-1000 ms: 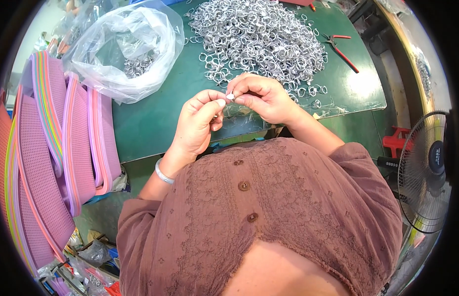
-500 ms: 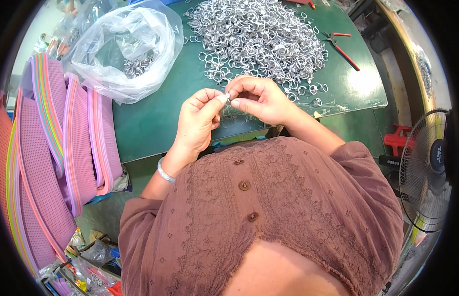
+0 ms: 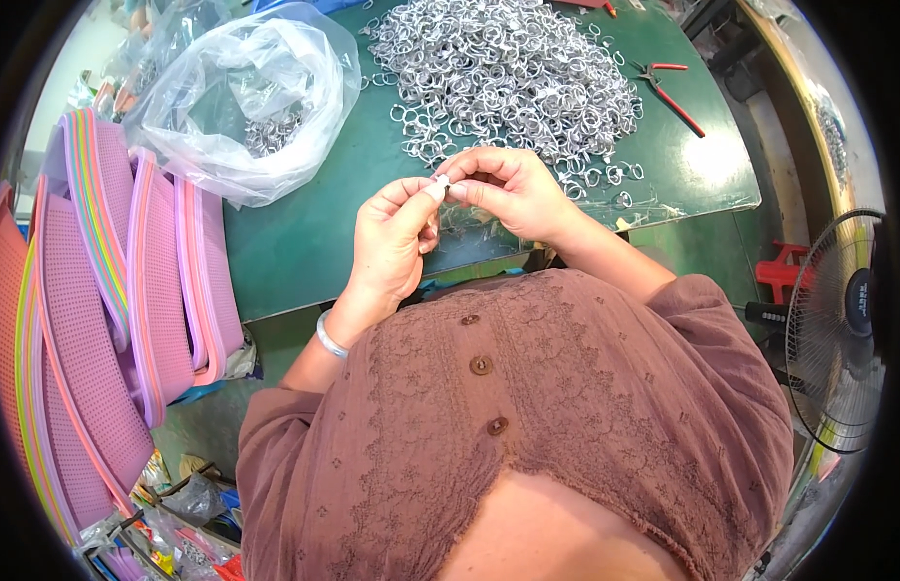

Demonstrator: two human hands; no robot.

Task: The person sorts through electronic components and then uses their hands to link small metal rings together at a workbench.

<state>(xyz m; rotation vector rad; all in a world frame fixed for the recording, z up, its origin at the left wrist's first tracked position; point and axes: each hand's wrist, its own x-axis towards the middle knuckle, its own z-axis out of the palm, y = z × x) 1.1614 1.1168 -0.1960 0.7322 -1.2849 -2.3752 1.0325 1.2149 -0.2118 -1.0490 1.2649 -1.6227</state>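
Observation:
Over the front edge of the table, my left hand [image 3: 390, 242] and my right hand [image 3: 513, 194] meet fingertip to fingertip. Between them is a small silvery piece [image 3: 443, 182], mostly covered by the fingers; it resembles the metal rings nearby, but its shape cannot be made out. My left thumb and forefinger pinch it, the other fingers curled in. From the right, my other thumb and forefinger pinch at the same piece. Just beyond the hands rises a big heap of silver-coloured metal rings [image 3: 508, 77], with a few loose ones at its near edge.
A clear plastic bag [image 3: 319, 145] with small metal parts inside stands open at the table's left. Red-handled pliers [image 3: 674, 105] lie right of the heap on the green table [image 3: 295, 247]. Pink and purple baskets [image 3: 87, 320] are stacked at left; a fan [image 3: 832, 329] stands at right.
My right thumb has come up closer against the small piece, and its pale surface shows more between the fingertips. Both hands stay in nearly the same place.

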